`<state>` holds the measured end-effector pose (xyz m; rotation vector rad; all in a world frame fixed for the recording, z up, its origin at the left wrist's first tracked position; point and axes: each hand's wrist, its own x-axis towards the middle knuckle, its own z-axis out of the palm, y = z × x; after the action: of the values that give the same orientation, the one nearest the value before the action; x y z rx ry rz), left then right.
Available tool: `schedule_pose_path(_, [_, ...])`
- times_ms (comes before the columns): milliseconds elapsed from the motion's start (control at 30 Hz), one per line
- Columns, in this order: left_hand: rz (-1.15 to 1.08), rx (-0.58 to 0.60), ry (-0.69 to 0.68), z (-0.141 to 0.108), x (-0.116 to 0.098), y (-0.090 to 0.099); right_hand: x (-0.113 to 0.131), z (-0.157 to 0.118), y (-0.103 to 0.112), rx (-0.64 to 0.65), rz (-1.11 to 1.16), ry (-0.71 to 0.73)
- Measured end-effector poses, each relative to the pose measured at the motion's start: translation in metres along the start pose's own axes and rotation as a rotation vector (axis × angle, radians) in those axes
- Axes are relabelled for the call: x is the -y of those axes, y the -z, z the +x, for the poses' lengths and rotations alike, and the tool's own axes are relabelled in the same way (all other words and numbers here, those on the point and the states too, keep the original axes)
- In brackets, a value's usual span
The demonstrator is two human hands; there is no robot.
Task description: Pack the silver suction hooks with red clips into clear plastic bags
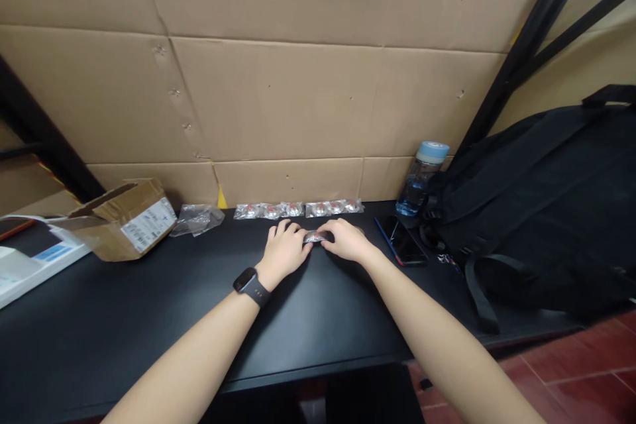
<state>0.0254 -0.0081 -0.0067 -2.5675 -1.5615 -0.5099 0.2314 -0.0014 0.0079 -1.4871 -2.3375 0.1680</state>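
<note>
Between my two hands is a small shiny plastic packet (315, 236), low over the black table; its contents are too small to make out. My left hand (284, 249) grips its left end with thumb and fingers. At the right end, my right hand (346, 240) pinches it between thumb and fingers, which partly cover it. Just behind my hands, several similar clear packets with red marks and silvery round contents lie in two short rows, a left row (269, 211) and a right row (334, 208), along the foot of the cardboard wall.
An opened cardboard box (126, 222) and a crumpled clear bag (197, 218) are at the left, near a white power strip (44, 271). To the right are a phone (401, 240), a blue-capped bottle (420, 179) and a large black backpack (546, 192). Cardboard (278, 99) closes off the back.
</note>
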Motion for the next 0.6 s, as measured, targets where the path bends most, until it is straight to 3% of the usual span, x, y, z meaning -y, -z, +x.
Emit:
schedule_pose_path(200, [-0.056,-0.045,0.007,0.003,0.001,0.005,-0.01,0.004,0.0,-0.008,0.234,-0.034])
schedule_pose_path(333, [-0.14,-0.009,0.07,0.005,0.006,0.004,-0.017,0.007,-0.001,0.014,0.389,-0.091])
schedule_pose_path(600, [-0.166,0.018,0.049,0.003,0.003,0.004,-0.021,0.006,-0.006,0.023,0.375,-0.156])
